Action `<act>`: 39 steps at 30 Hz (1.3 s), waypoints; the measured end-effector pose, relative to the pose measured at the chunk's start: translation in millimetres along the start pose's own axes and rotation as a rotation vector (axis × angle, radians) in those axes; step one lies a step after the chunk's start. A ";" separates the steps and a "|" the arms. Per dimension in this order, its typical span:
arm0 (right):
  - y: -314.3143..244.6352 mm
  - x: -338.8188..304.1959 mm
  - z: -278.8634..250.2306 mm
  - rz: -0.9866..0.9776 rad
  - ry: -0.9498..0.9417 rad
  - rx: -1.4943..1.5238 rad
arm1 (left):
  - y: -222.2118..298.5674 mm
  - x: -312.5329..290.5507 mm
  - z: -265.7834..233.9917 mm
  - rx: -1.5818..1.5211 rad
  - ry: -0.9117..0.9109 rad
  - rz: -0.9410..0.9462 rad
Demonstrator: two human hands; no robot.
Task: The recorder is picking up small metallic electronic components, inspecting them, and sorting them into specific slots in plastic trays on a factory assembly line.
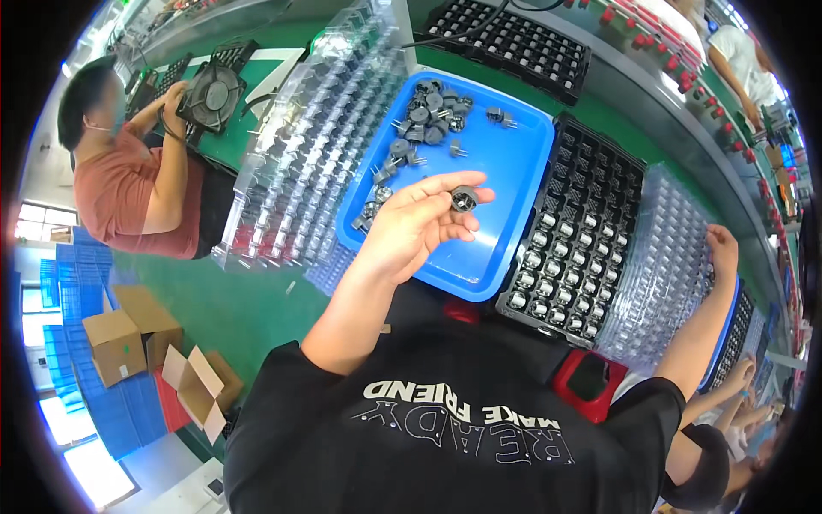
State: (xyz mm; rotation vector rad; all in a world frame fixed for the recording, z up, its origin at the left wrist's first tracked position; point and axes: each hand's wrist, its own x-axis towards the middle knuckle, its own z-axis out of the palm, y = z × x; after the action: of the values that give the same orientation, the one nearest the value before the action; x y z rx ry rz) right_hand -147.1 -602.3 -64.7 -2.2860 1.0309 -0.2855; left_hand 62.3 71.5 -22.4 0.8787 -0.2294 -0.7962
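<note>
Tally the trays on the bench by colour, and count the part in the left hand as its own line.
Blue tray, holding loose grey parts: 1
Black grid trays: 2, one beside the blue tray, one at the far edge
Clear plastic tray stacks: 2, one on the left, one under the right hand
Small grey part pinched in the left hand: 1
Total: 6

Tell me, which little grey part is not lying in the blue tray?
The small grey part pinched in the left hand; the other loose ones lie in the blue tray.
</note>
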 end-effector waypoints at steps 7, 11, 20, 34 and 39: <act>-63.1 -12.6 17.9 -0.052 0.224 0.047 | -3.3 -2.3 16.1 0.006 -0.023 -0.023; -168.8 -97.6 44.6 -0.245 0.223 0.530 | -12.1 -4.0 20.6 0.013 -0.072 -0.018; -311.8 -304.7 151.5 -0.398 -0.157 0.974 | -27.6 -3.0 41.8 0.010 -0.143 0.023; -337.3 -330.1 181.2 -0.832 0.238 0.528 | -26.9 -13.0 57.6 0.094 -0.184 0.233; -332.9 -328.4 181.6 -0.840 0.190 0.536 | -27.3 -13.8 56.3 0.145 -0.198 0.258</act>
State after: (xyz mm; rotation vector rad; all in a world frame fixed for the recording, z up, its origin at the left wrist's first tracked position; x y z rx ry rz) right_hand -90.0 -109.7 10.6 -2.0739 -0.0180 -0.9946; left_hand 11.0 37.1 -5.6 0.8845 -0.5698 -0.6303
